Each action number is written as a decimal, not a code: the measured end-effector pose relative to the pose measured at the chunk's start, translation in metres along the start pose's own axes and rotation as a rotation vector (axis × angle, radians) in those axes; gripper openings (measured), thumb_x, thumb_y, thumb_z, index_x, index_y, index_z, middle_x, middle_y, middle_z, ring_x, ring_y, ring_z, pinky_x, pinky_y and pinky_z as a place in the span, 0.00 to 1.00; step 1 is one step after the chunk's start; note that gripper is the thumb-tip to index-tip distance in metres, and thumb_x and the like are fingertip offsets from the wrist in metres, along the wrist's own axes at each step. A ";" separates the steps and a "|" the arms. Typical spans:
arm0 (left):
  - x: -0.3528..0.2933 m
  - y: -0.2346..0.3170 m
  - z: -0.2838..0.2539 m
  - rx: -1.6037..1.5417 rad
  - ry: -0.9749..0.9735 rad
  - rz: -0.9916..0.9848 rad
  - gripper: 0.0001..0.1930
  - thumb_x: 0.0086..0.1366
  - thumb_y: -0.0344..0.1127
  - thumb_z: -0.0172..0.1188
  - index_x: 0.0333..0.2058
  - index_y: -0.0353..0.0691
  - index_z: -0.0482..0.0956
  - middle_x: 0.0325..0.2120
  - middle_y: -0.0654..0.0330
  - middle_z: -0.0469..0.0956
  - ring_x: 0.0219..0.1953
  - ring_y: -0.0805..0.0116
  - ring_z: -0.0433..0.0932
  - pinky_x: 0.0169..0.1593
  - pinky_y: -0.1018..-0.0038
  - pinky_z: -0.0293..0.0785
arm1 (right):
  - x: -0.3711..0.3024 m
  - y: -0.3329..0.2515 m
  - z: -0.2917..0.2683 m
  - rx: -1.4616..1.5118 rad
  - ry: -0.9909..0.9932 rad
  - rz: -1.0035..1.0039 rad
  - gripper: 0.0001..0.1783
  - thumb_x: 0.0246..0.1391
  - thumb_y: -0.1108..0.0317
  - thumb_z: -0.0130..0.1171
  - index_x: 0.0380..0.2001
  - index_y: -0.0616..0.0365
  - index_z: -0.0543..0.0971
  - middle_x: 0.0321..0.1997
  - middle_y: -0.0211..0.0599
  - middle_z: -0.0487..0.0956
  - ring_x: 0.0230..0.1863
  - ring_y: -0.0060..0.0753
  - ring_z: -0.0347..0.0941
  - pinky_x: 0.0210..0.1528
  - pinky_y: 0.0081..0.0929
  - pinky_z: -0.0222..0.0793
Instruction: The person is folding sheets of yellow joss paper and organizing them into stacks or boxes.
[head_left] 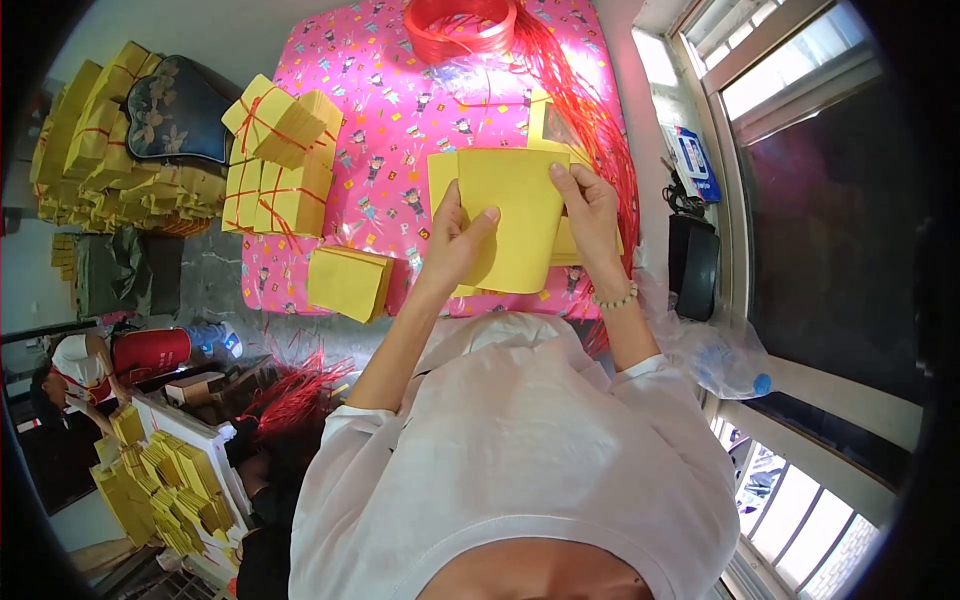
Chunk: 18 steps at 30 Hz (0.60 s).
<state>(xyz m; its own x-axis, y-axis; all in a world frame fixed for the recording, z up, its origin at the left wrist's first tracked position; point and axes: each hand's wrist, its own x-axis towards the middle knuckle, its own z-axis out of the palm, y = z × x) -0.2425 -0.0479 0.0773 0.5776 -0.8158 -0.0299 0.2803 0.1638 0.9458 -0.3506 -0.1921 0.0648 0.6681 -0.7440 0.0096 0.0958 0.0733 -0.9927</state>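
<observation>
Over the near part of the pink-patterned table [390,100], both hands hold up a yellow paper piece [520,215], slightly bowed; whether it is one sheet or several I cannot tell. My left hand [458,245] grips its left side, the thumb across its front face. At the upper right corner, my right hand [592,215] pinches it between thumb and fingers. More yellow paper [440,172] lies behind and beneath it, partly hidden. A loose yellow paper stack [347,281] sits left of my left hand. Beyond that stack are yellow bundles [290,195] tied with red string.
A red string coil [460,42] lies at the far edge, with loose red strands [600,130] down the right side. Many bundles [100,150] and a dark chair back [178,110] stand left. A person [85,365] works lower left. A clear plastic bottle [730,372] is right.
</observation>
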 end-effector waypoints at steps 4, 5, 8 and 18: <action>0.002 -0.001 -0.008 -0.009 -0.006 -0.049 0.19 0.64 0.25 0.51 0.54 0.36 0.63 0.48 0.58 0.73 0.51 0.72 0.71 0.53 0.74 0.66 | -0.010 -0.016 -0.002 0.005 -0.100 0.138 0.13 0.59 0.63 0.56 0.28 0.63 0.79 0.21 0.18 0.73 0.23 0.07 0.66 0.27 0.11 0.66; 0.003 -0.002 -0.011 -0.013 -0.015 -0.053 0.20 0.64 0.25 0.51 0.54 0.36 0.63 0.48 0.58 0.73 0.51 0.72 0.71 0.53 0.74 0.66 | -0.014 -0.016 -0.001 -0.008 -0.146 0.172 0.13 0.59 0.63 0.56 0.31 0.63 0.80 0.23 0.20 0.75 0.23 0.08 0.67 0.27 0.11 0.66; 0.004 0.000 -0.012 0.019 -0.030 -0.110 0.19 0.64 0.26 0.52 0.54 0.36 0.63 0.47 0.58 0.74 0.50 0.72 0.72 0.52 0.74 0.66 | -0.019 -0.005 -0.006 -0.030 -0.203 0.189 0.14 0.59 0.62 0.57 0.37 0.65 0.81 0.26 0.24 0.78 0.25 0.10 0.70 0.26 0.13 0.67; 0.007 -0.004 -0.011 -0.001 -0.037 -0.153 0.21 0.63 0.25 0.53 0.55 0.36 0.65 0.48 0.57 0.74 0.49 0.71 0.74 0.52 0.72 0.69 | -0.024 0.014 -0.017 -0.100 -0.306 0.178 0.15 0.58 0.62 0.57 0.36 0.66 0.80 0.25 0.25 0.78 0.24 0.10 0.70 0.26 0.13 0.67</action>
<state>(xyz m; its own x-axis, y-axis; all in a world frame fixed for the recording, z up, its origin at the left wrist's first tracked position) -0.2307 -0.0483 0.0700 0.4992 -0.8512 -0.1619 0.3641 0.0365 0.9307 -0.3774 -0.1845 0.0486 0.8588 -0.4915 -0.1444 -0.1049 0.1072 -0.9887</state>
